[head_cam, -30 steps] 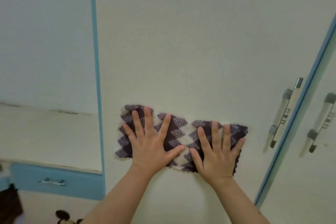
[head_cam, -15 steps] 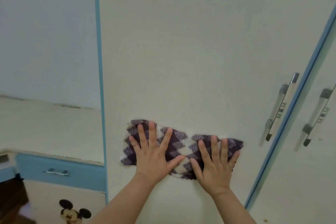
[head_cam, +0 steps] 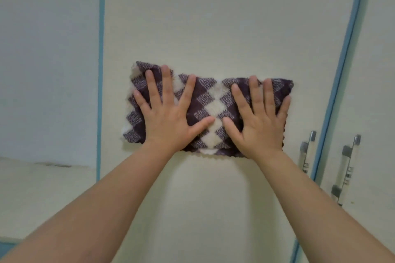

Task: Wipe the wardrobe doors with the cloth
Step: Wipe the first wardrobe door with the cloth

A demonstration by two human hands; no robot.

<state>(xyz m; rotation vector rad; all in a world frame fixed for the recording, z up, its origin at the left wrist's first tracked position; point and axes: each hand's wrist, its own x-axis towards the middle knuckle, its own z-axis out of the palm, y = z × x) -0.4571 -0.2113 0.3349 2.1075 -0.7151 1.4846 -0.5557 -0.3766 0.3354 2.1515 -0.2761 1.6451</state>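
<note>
Left hand (head_cam: 168, 121) and right hand (head_cam: 259, 124), fingers straight and spread, press flat side by side against the door (head_cam: 213, 17), a cream panel edged in blue; under both palms lies the cloth (head_cam: 215, 104), purple-and-white checked, at mid-panel; a metal handle (head_cam: 307, 151) stands just to its right

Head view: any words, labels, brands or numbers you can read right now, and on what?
No text can be read in this view.
Handle on the wiped door: small dark marks on the bar, too blurred to read; they may be only ornament.
Handle on the neighbouring door: the same marks, unreadable.
Cloth: diamond pattern only, no label shows.
Wardrobe door: plain, no sign.
</note>
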